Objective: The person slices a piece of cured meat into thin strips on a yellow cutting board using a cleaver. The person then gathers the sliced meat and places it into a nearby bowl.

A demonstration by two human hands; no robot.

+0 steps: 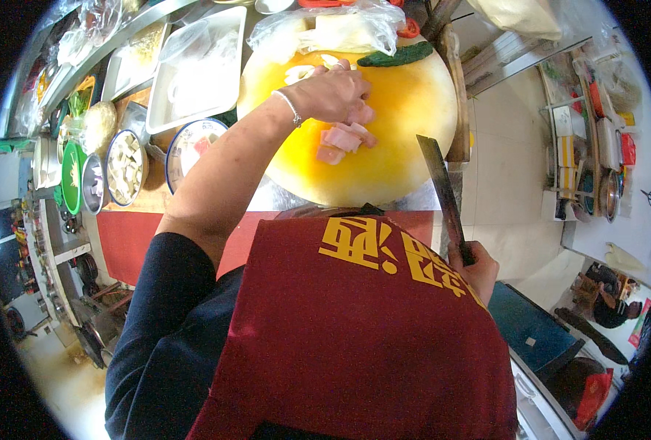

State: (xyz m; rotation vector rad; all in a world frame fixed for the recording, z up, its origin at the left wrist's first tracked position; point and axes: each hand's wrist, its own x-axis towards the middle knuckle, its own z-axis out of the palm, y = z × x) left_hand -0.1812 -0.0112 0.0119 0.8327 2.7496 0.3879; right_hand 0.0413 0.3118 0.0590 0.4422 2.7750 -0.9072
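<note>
On a round chopping board (413, 104) lie pieces of pink meat (342, 140), perhaps ham. My left hand (334, 93) is over the board, palm down with fingers curled; a piece of the pink meat shows at its lower edge, and whether the fingers grip it is hidden. Pale slices (299, 73) lie just beyond the fingertips. A dark green cucumber-like vegetable (396, 55) rests at the board's far side, beside a clear plastic bag (331, 33) with pale blocks. My right hand (476, 269) holds a cleaver (441, 187) by its handle, right of the board and off it, the blade pointing away from me.
Left of the board are a white tray (199, 71), a blue-rimmed plate (178, 148), a bowl of pale cubes (126, 168), a metal bowl (93, 184) and a green bowl (73, 176). Shelving (589, 137) stands at right. Another person (614, 308) is at the far lower right.
</note>
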